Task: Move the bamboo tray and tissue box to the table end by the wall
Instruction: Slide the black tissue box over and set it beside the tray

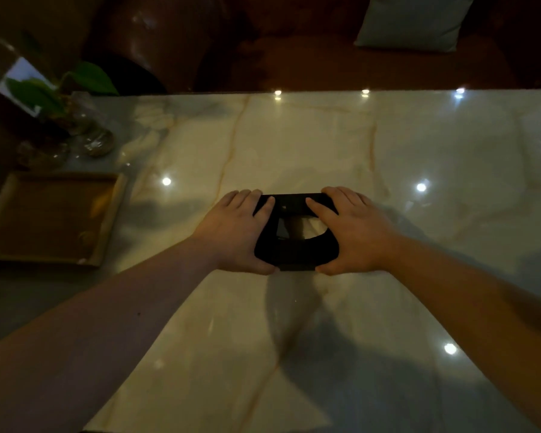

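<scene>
Black tissue box [295, 242] at centre of a glossy marble tabletop [450, 151], clamped between both hands: left hand [235, 232] on its 9 o'clock side, right hand [353, 232] on its 3 o'clock side, fingers draped over the top, thumbs on the near edge. Bamboo tray [49, 218] well apart at 9 o'clock, flat on the tabletop near the left edge. Glass vase with a green plant [75, 120] at 10 o'clock, beyond the tray; pale cushion [413, 21] at 1 o'clock, past the far edge.

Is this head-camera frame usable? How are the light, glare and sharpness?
Head view: dim and warm; ceiling-light glints dot the glossy marble table; the black tissue box between left hand and right hand loses detail; bamboo tray and plant look soft.
</scene>
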